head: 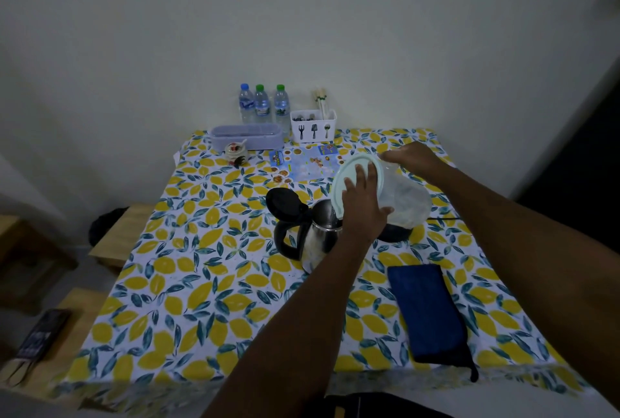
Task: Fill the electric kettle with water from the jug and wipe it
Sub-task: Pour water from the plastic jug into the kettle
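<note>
Pour step: jug (399,196) tipped over open kettle (318,233).
Left hand (364,202) presses lid, right hand (411,155) grips base; next, wipe with cloth (429,313).

The lower left of the tablecloth (174,300) is free; the blue cloth (427,313) blocks the lower right, bottles (261,103) the top.

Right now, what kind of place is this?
Likely a home dining corner: lemon-print tablecloth, cutlery caddy and water bottles against the wall, electric kettle being filled.
</note>
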The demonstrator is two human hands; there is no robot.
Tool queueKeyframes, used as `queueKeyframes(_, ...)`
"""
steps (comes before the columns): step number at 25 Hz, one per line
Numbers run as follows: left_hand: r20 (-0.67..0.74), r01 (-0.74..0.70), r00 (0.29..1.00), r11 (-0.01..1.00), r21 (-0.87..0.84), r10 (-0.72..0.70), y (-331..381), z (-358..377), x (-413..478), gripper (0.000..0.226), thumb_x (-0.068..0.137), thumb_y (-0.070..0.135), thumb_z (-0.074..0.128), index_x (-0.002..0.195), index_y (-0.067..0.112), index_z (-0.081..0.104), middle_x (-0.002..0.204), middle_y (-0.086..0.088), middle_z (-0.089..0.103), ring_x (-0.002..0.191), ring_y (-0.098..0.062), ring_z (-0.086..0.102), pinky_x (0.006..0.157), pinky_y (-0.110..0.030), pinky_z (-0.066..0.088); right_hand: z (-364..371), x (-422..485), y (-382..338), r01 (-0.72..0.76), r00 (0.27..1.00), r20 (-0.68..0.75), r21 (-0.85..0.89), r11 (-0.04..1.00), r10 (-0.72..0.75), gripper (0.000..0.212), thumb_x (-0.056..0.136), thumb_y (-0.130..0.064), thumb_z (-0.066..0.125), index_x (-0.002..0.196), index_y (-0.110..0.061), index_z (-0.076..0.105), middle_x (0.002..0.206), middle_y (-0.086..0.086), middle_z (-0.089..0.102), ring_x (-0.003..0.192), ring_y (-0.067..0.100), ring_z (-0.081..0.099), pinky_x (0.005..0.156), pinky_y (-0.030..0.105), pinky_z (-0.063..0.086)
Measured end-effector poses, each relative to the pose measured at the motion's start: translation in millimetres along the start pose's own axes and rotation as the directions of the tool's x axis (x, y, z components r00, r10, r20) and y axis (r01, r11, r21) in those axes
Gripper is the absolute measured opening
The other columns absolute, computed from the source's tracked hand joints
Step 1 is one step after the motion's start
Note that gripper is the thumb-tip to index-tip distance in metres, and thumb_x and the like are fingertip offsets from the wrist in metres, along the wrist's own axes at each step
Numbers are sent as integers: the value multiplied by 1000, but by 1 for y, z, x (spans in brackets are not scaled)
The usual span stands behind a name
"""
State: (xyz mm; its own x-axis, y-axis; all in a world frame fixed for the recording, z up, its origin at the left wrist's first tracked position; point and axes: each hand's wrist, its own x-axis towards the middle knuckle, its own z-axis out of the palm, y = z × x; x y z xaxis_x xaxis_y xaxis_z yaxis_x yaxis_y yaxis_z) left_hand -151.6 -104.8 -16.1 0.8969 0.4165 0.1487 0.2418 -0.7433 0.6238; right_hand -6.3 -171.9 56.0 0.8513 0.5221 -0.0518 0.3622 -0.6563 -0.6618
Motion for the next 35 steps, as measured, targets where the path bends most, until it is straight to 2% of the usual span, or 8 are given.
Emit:
queueKeyframes(11,-7,-1,1000,1000,-13,1,-1,2,-2,100,81,32,73,150,12,4,161,-16,4,143,-48,9,116,-57,19,-1,-4,-5,36,999,31,-68,997,-34,50,80,-42,67,52,-16,36,56,4,36,54,19,38,62,34,28)
queueKeyframes(17,-7,-5,1000,999,-31,5,-1,2,-6,100,81,30,72,150,12,3,161,-15,3,143,-49,7,115,-58,19,-1,-4,-3,36,999,27,-71,997,-34,48,79,-43,68,53,-15,39,56,5,38,52,19,40,55,32,28)
queueKeyframes(21,-8,-5,1000,1000,-28,5,0,0,-7,100,81,30,73,151,13,3,161,-15,3,143,-49,8,113,-59,21,-1,-5,-4,60,998,41,-114,992,-55,48,82,-43,66,56,-12,41,58,8,38,58,22,42,61,34,30)
queueKeyframes(26,-6,-6,1000,999,-42,6,-1,-2,-8,99,82,29,72,150,11,3,161,-15,2,143,-49,5,114,-58,19,-1,-5,-3,52,998,36,-106,993,-48,49,80,-45,66,56,-12,40,55,5,36,53,20,39,54,34,26)
queueKeyframes(29,-6,-7,1000,999,-35,6,0,-1,-9,99,82,30,72,150,11,3,161,-15,3,143,-48,6,115,-58,19,0,-6,-3,49,998,42,-87,995,-45,48,81,-44,66,56,-11,40,56,4,36,54,20,39,57,34,27)
queueKeyframes(33,3,-17,1000,1000,-13,17,-1,0,-9,99,82,30,72,150,12,4,161,-16,3,143,-49,8,115,-58,20,2,-8,-2,34,999,25,-34,999,-33,51,80,-42,68,50,-15,36,53,4,34,51,19,36,58,35,28)
queueKeyframes(35,15,-30,999,999,20,30,-1,-2,-7,99,81,31,73,151,14,4,161,-17,4,142,-50,9,113,-59,21,2,-9,2,-5,1000,6,30,1000,5,50,77,-45,69,51,-14,40,54,4,37,50,19,38,56,34,29)
